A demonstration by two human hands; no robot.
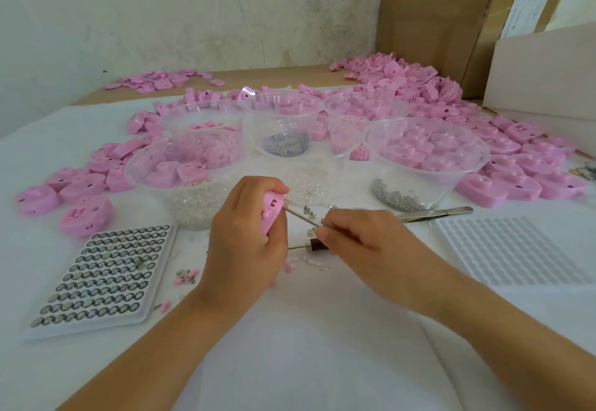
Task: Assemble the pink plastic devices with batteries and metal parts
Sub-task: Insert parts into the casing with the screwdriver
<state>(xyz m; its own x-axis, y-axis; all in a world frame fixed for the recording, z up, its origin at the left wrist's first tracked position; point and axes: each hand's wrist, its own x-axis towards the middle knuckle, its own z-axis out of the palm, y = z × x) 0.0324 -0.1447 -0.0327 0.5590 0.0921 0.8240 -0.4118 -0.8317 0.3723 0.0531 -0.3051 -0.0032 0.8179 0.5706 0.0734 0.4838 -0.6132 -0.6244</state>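
At the middle of the white-covered table (309, 362), the left hand (248, 236) grips a pink device (272, 212), its fingers curled round the body and the thumb lying over the top edge. The right hand (364, 243) pinches a thin metal tool (301, 216) between thumb and fingertips, and the tool's far end meets the device's open face (whatever sits at the tip is too small to tell). Just below it a dark-handled pick (314, 245) lies on the cloth. A battery tray (106, 275) sits left of the left wrist, and a white dimpled tray (516, 249) lies to the right. Tweezers (432, 214) rest behind the right hand, near a small heap of metal parts (395, 196). Clear bowls (467, 168) holding pink parts stand behind both hands, with loose pink shells (419, 88) heaped around them.
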